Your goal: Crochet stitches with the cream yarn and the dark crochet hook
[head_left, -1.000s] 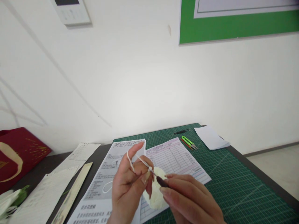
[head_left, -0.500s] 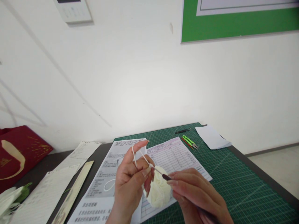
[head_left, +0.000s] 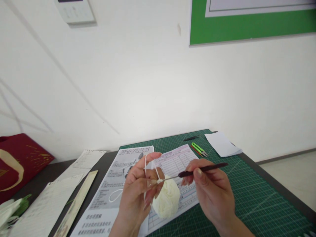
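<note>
My left hand (head_left: 139, 186) is closed, pinching a white yarn strand (head_left: 154, 169) that loops over its raised forefinger. My right hand (head_left: 212, 191) is closed on a dark crochet hook (head_left: 202, 169), held nearly level, with its metal tip at the small knot of yarn by my left thumb. A cream yarn ball (head_left: 166, 199) lies on the printed sheets just below and between both hands.
Printed instruction sheets (head_left: 108, 194) lie on a green cutting mat (head_left: 247, 194). Green thread snips (head_left: 198, 148), a dark pen (head_left: 192, 138) and a white paper (head_left: 222, 144) sit at the mat's far edge. A ruler (head_left: 79, 200), more papers and a red bag (head_left: 17, 161) lie left.
My right hand rose and turned, swinging the hook's handle up to the right until it is nearly level. The left forefinger curled lower, and the yarn ball shows more fully.
</note>
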`<action>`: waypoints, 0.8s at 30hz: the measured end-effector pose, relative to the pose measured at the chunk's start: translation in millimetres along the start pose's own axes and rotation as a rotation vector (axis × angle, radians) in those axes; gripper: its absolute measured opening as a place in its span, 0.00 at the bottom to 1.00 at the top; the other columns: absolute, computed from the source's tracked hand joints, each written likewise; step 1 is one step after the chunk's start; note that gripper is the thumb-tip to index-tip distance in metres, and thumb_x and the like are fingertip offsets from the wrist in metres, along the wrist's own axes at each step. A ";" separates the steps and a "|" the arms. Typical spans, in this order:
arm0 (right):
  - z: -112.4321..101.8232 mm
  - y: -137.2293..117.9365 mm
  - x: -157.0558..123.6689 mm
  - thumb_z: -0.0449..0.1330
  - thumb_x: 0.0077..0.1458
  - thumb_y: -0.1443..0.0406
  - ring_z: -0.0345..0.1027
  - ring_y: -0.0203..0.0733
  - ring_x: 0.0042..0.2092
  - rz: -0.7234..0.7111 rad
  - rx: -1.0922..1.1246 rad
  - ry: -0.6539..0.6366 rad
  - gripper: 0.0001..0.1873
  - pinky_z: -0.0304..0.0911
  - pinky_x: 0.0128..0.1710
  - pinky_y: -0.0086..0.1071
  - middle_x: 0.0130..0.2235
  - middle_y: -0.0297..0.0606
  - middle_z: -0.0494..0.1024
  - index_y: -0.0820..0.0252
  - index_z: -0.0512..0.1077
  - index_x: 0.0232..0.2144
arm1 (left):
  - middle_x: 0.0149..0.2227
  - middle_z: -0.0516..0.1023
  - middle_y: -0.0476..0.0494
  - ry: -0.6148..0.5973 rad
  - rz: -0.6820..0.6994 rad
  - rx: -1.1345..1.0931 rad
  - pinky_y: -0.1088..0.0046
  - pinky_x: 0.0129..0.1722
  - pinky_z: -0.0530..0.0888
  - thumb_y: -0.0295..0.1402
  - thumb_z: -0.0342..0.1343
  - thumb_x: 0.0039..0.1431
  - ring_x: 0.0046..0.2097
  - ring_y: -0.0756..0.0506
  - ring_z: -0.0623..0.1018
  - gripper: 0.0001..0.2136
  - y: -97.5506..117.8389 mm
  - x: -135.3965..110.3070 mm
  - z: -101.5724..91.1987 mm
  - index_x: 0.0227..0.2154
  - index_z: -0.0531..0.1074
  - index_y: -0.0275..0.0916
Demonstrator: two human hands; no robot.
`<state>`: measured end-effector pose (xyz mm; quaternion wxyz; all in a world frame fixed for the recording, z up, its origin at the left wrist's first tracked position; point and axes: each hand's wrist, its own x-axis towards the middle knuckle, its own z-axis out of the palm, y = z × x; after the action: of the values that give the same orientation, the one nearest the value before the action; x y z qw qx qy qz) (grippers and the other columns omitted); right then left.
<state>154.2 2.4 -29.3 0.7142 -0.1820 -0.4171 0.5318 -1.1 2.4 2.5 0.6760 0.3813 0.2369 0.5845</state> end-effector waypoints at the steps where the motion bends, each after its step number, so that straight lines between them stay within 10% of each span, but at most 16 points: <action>1: 0.5 -0.1 1.5 0.63 0.53 0.64 0.69 0.31 0.26 0.037 0.035 0.019 0.05 0.66 0.29 0.23 0.23 0.32 0.76 0.60 0.77 0.29 | 0.09 0.55 0.56 0.007 0.008 0.005 0.76 0.22 0.55 0.23 0.55 0.43 0.20 0.52 0.55 0.19 -0.7 0.3 0.2 0.42 0.74 0.36; 9: 1.4 9.2 10.7 0.68 0.46 0.64 0.68 0.28 0.19 0.429 0.294 0.121 0.08 0.70 0.20 0.21 0.18 0.32 0.76 0.65 0.78 0.27 | 0.12 0.62 0.55 0.073 0.126 0.041 0.78 0.21 0.56 0.22 0.57 0.47 0.22 0.52 0.59 0.18 -10.3 -0.8 11.5 0.44 0.72 0.38; 15: 4.8 11.1 10.2 0.69 0.44 0.64 0.69 0.28 0.19 0.459 0.274 0.126 0.09 0.69 0.20 0.19 0.20 0.34 0.78 0.66 0.78 0.28 | 0.16 0.62 0.55 0.039 0.118 0.074 0.78 0.24 0.59 0.26 0.59 0.51 0.23 0.53 0.61 0.19 -12.8 -0.3 8.9 0.47 0.69 0.41; 24: 6.0 9.6 12.0 0.70 0.43 0.63 0.69 0.28 0.18 0.407 0.170 0.143 0.09 0.67 0.20 0.18 0.18 0.34 0.78 0.65 0.78 0.26 | 0.33 0.69 0.48 -0.124 0.264 1.045 0.65 0.42 0.66 0.30 0.58 0.54 0.36 0.46 0.70 0.23 5.5 -3.2 -16.2 0.54 0.63 0.49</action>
<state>144.7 15.8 -27.7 0.6326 -0.2389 -0.2739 0.6839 -17.5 3.3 -3.3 0.3297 0.7270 0.4058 0.4450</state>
